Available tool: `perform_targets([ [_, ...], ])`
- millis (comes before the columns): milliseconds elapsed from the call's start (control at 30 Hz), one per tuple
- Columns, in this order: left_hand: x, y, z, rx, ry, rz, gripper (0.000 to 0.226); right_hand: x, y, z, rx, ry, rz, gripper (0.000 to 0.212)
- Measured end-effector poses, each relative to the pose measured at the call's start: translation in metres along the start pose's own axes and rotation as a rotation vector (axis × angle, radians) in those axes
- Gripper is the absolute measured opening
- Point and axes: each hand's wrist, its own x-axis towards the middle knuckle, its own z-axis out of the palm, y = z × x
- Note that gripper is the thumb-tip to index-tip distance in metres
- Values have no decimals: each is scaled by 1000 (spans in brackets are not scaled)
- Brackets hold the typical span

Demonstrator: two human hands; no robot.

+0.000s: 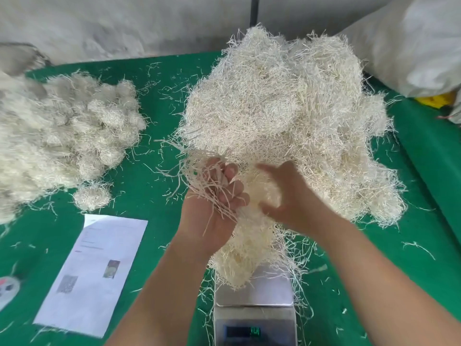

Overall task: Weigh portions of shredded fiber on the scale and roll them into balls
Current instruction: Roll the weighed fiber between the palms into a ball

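Observation:
A big heap of pale shredded fiber (287, 116) fills the middle right of the green table. In front of it stands a steel scale (254, 295) with a loose portion of fiber (247, 258) on its platform and a lit display near the bottom edge. My left hand (214, 196) is raised above the scale, its fingers curled round a tuft of fiber strands (197, 168). My right hand (291, 193), blurred, hovers with spread, bent fingers over the portion beside the big heap. Several rolled fiber balls (62, 136) lie piled at the left.
A printed paper sheet (94, 270) lies on the green table (154, 126) left of the scale. A grey round object (7, 290) shows at the left edge. A white sack (419, 41) leans at the back right. Loose strands are scattered about.

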Motion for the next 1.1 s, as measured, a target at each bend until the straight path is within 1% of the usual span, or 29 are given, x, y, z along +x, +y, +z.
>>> perform_targets([
  [33,-4,-2,0,-5,-37,-10,20,-2,-4,17,-74,-154,-43,85],
  [67,-8,-3,0,-7,-64,-8,21,-2,-5,30,-144,-245,-68,80],
  [100,-11,-2,-1,-6,-77,-2,20,-1,-3,37,-187,-264,-66,66],
  [133,-13,-1,-3,13,-69,7,22,1,-1,39,-190,-244,-43,53],
  [167,-15,1,-6,76,-35,24,32,2,1,39,-147,-213,-11,44],
  [233,-16,0,-18,364,96,73,58,4,3,35,55,-146,65,35],
  [267,-16,-3,-25,514,171,70,63,4,2,31,154,-105,82,30],
  [300,-17,-9,-32,611,221,42,66,4,2,27,216,-54,87,29],
  [333,-18,-18,-37,679,208,3,64,4,0,23,261,-19,92,33],
  [367,-19,-26,-40,762,192,-24,72,4,-2,19,316,-11,94,39],
  [400,-18,-33,-41,841,197,-29,74,2,-5,15,377,-27,100,45],
  [433,-15,-37,-41,889,238,-14,64,0,-8,10,439,-50,117,51],
  [467,-11,-39,-41,903,330,-6,49,-1,-8,4,488,-69,140,56],
  [500,-7,-39,-39,929,415,6,38,-2,-7,-3,505,-82,161,58],
  [533,-4,-38,-37,950,483,47,34,-3,-5,-12,486,-94,165,55],
  [567,-3,-37,-38,955,524,120,34,-4,-2,-19,461,-107,149,45],
  [633,-1,-35,-40,952,542,252,39,-5,2,-30,427,-130,111,22],
  [667,-2,-34,-40,956,550,296,42,-6,4,-33,401,-118,102,16],
  [700,-2,-33,-41,958,576,327,44,-6,6,-34,360,-70,100,18],
  [733,-2,-32,-43,946,619,351,44,-6,9,-35,316,8,103,23],
  [800,1,-28,-48,901,676,385,40,-4,15,-38,269,163,107,24],
  [867,1,-26,-50,841,620,403,35,-2,21,-38,329,226,128,25],
  [933,1,-26,-49,841,551,405,30,-2,24,-36,514,284,203,32],
  [1033,2,-24,-58,1009,440,389,33,-2,29,-39,688,382,320,36],
  [1100,3,-23,-67,1227,388,367,31,-2,35,-42,727,425,374,35],
])
